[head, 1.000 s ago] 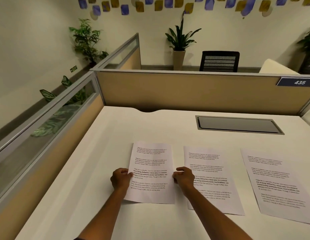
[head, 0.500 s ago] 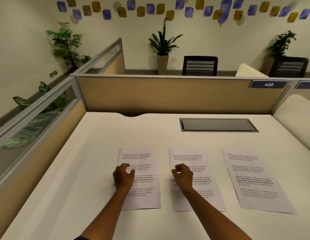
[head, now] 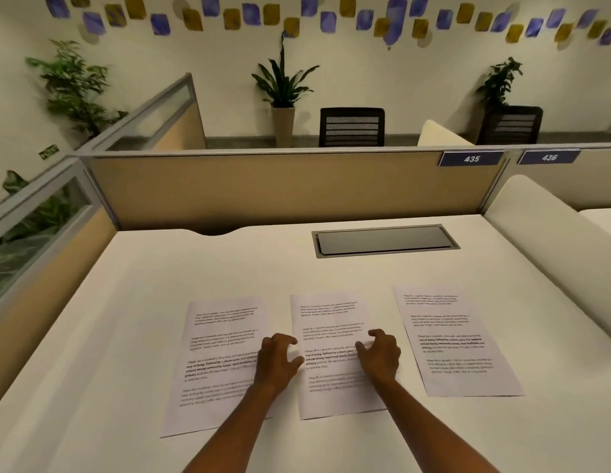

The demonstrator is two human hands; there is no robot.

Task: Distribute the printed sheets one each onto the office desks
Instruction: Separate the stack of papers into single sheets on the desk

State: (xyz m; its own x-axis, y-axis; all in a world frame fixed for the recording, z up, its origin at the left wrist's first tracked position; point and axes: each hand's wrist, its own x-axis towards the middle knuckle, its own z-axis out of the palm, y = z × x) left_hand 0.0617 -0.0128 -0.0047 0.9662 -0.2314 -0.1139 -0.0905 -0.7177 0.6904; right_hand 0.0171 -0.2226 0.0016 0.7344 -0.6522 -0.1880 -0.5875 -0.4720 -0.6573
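Sheets: left sheet (head: 218, 363), middle sheet (head: 331, 356), right sheet (head: 454, 339) side by side on one desk (head: 195, 268); none handed out
Hands: left hand (head: 277, 358), right hand (head: 381, 355) loosely curled over middle sheet; holding nothing
Left: every desk

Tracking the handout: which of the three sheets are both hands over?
The middle sheet; the left sheet and right sheet lie beside it, neither under both hands.

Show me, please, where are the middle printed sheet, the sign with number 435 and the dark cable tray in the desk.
middle printed sheet (head: 326, 319): head view, on its upper text area.
435 sign (head: 471, 159): head view, on the number.
cable tray (head: 382, 239): head view, on its dark lid.
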